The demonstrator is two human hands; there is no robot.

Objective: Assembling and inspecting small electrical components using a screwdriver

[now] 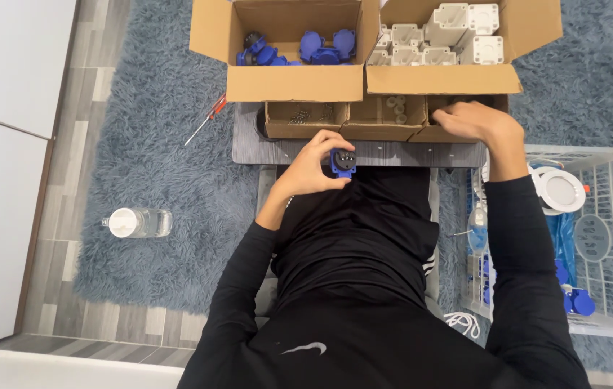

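My left hand (310, 167) grips a small blue and black socket part (343, 161) just above my lap, at the near edge of a grey board (249, 148). My right hand (478, 120) reaches into the rightmost of three small cardboard trays (442, 134); its fingertips are hidden inside, so I cannot tell what they touch. The left tray (305, 118) holds screws. The middle tray (385, 115) holds small pale pieces.
Behind the trays stand two open cartons: the left carton (295, 83) holds blue parts, the right carton (443, 78) white housings. A red screwdriver (206, 119) lies on the blue shag rug. A water bottle (137, 222) lies at left. A white wire basket (612, 238) sits at right.
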